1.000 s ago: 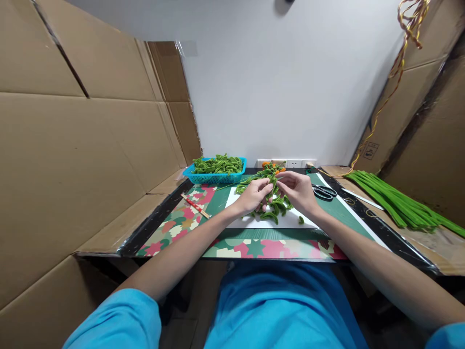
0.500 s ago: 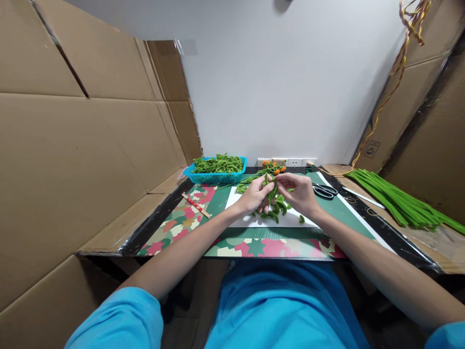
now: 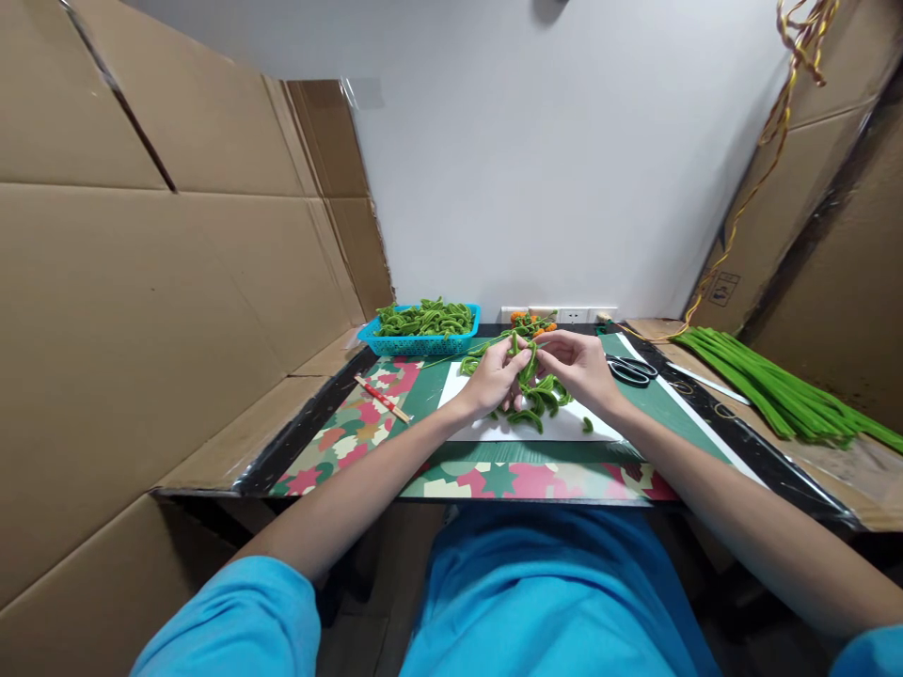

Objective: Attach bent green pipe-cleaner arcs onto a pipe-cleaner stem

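Over the white sheet [image 3: 469, 432], my left hand [image 3: 492, 378] is closed around a bent, fuzzy green pipe cleaner [image 3: 530, 365]. My right hand [image 3: 579, 365] has its thumb and fingertips pinched together at the right side of that same pipe cleaner; the exact grip is partly hidden by the fingers. Beneath the hands, several curled green pipe-cleaner pieces [image 3: 545, 399] lie in a loose pile. One short piece [image 3: 588, 425] lies apart, to the right.
A blue basket [image 3: 416, 348] heaped with green curled pieces stands at the back left. Orange-tipped stems [image 3: 540, 326] lie behind the hands. Black scissors [image 3: 633, 373] and a bundle of long green pipe cleaners [image 3: 762, 390] are on the right, a red-wrapped stick [image 3: 382, 398] on the left.
My right fingers have shifted slightly over the held pipe cleaner, and its strands show a little differently. My left hand has hardly moved.
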Demonstrator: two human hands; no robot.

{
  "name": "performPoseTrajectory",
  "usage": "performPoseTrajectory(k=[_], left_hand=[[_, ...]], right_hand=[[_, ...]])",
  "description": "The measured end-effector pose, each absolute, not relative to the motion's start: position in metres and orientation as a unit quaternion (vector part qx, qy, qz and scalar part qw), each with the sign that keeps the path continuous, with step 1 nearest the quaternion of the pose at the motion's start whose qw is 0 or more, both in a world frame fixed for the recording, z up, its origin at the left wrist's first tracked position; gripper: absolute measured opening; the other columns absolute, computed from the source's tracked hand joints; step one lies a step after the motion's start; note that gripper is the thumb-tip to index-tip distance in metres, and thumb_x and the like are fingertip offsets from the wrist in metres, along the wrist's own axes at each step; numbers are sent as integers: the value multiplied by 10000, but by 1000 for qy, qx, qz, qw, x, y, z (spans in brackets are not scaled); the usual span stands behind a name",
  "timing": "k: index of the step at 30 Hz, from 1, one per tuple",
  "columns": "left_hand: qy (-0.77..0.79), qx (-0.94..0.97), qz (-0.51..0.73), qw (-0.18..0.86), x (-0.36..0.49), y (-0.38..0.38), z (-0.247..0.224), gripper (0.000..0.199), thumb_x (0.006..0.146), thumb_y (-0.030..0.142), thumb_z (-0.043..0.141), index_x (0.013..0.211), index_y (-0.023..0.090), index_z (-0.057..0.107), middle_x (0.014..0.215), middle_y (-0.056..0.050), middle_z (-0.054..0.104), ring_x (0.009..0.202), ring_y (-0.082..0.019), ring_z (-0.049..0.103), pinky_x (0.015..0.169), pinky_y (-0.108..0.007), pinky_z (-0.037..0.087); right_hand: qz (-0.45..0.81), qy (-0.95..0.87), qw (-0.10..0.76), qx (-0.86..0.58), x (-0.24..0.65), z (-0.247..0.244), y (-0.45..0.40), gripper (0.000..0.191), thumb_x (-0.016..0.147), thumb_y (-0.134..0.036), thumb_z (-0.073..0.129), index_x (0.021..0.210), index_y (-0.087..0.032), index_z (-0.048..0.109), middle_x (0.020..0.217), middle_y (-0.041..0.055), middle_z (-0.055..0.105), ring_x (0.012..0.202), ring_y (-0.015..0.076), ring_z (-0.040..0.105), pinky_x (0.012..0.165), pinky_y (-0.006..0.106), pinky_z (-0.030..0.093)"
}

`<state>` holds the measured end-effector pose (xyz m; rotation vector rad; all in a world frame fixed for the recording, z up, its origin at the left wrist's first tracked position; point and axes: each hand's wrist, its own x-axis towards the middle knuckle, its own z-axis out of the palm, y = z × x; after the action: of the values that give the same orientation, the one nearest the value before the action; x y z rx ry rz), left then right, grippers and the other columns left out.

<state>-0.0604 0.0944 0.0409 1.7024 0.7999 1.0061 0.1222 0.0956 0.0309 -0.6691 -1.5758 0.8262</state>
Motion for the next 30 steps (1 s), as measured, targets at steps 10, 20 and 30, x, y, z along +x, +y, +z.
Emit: performPoseTrajectory(k=[10, 20, 30], left_hand=[[319, 715, 420, 458, -59, 93, 38, 391, 979, 585, 619, 1039, 221, 486, 706, 60, 578, 354, -59, 482, 340, -183, 347], [326, 719, 417, 450, -57, 94, 36, 350, 972, 528, 641, 986, 212, 489, 680, 66, 553, 339, -50, 443, 329, -183, 317], [320, 683, 433, 494, -59, 100, 36, 368, 947, 536, 660, 960, 213, 484, 634, 75, 554, 314, -44, 391, 309, -183, 299]], right_hand=[[411, -646, 570, -297, 121, 30, 103, 406, 719, -526, 879, 831, -166, 727, 682, 42, 732, 556, 179, 683, 522, 300, 596], [396, -626, 597, -308, 120, 29, 100, 325, 723, -479, 859, 709, -191, 709, 603, 41, 718, 507, 204, 688, 515, 336, 616], [389, -656, 572, -300, 121, 30, 100, 394, 751, -530, 859, 867, -171, 745, 731, 69, 757, 627, 223, 728, 571, 348, 653]])
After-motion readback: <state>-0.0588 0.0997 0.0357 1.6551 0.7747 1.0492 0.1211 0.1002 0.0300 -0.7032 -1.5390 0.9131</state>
